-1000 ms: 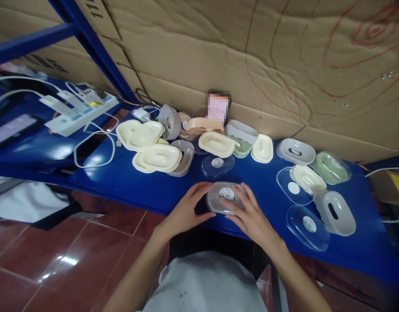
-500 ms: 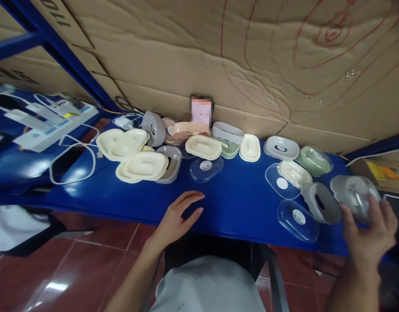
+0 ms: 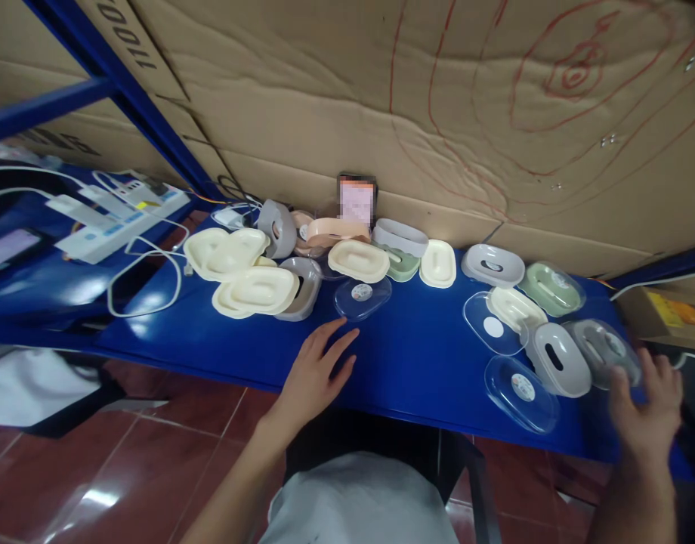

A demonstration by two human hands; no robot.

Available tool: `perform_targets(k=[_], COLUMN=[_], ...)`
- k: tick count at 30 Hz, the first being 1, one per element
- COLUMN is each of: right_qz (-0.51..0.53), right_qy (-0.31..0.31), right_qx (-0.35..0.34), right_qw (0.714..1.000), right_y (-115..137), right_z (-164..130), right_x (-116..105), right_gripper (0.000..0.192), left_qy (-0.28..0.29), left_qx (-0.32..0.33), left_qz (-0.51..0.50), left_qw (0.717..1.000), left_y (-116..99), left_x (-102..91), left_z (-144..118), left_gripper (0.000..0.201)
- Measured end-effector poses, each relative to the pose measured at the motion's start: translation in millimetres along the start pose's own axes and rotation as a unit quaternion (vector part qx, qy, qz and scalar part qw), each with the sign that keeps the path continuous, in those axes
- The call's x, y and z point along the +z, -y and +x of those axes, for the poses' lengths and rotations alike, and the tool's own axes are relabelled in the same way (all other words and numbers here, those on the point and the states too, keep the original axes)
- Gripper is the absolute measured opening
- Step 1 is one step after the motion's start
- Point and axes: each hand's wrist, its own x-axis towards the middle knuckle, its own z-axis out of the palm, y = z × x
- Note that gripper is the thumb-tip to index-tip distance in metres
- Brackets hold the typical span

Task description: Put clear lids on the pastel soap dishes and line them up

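Observation:
My left hand (image 3: 318,369) lies flat and empty on the blue table (image 3: 427,355), fingers apart, just below a clear lid with a round sticker (image 3: 362,296). My right hand (image 3: 647,404) hovers at the table's far right edge with spread fingers and nothing in it. Just above its fingertips a grey soap box under a clear lid (image 3: 601,349) sits on the table beside a grey slotted tray (image 3: 557,359). The hand is blurred, and I cannot tell whether it touches the box.
Cream trays (image 3: 257,291) are piled at the left. More trays and lids in grey, green and cream (image 3: 551,287) line the back, under a cardboard wall (image 3: 438,113). A phone (image 3: 356,200) leans there. A power strip with cables (image 3: 121,219) lies far left.
My right hand carried the lidded grey box from the table's middle to the far right, set it down beside the grey tray and let go. My left hand stayed near the middle.

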Motion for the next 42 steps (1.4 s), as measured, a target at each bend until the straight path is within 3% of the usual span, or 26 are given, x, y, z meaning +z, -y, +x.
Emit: perform_targets(k=[3,5,8,13,20,27,31,33,38,42], right_qz=[0.079,0.082,0.06,0.098,0.107,0.178,0.259,0.298,0.311,0.285], right_qy=[-0.036,0.026,0.073,0.063,0.018,0.044,0.069,0.07,0.056,0.046], right_qx=[-0.014,-0.05,-0.055,-0.011,0.076,0.052,0.024,0.023,-0.031,-0.073], right_qw=[0.996,0.995,0.994,0.993,0.991,0.982,0.963,0.952,0.948,0.955], right_y=[45.1,80.4,117.3,125.9,146.1,211.5,249.5,260.1,266.1,258.0], right_z=[-18.3,-33.5,-50.1,-56.1,-56.1,-68.3,-74.6,-75.4,-75.3,-77.5], right_x=[-19.8,-29.8,-34.5,-25.9,-21.0,-28.2,-32.3,-33.9,-38.9,-47.6], right_gripper=[0.062,0.059,0.059,0.047,0.05,0.038,0.027,0.024,0.019,0.02], left_qy=[0.028,0.036,0.026,-0.016,0.031,0.011,-0.025,0.0,0.154,0.167], left_qx=[-0.013,-0.027,-0.043,-0.047,-0.001,-0.004,0.014,0.067,0.231,0.206], left_qz=[0.075,0.109,0.122,0.06,-0.002,0.016,0.031,0.002,-0.049,-0.022], left_qw=[0.997,0.993,0.991,0.997,1.0,1.0,0.999,0.998,0.959,0.964], left_y=[1.2,3.8,6.9,5.7,3.2,0.0,-21.2,-41.5,-87.6,-88.3], left_x=[4.5,10.5,19.7,18.6,3.4,9.3,12.1,16.0,41.1,52.1], left_z=[16.6,27.4,34.8,21.1,-8.1,-8.1,-6.7,-6.1,1.3,6.5], left_gripper=[0.061,0.065,0.058,0.032,0.026,0.032,0.038,0.037,0.04,0.037])
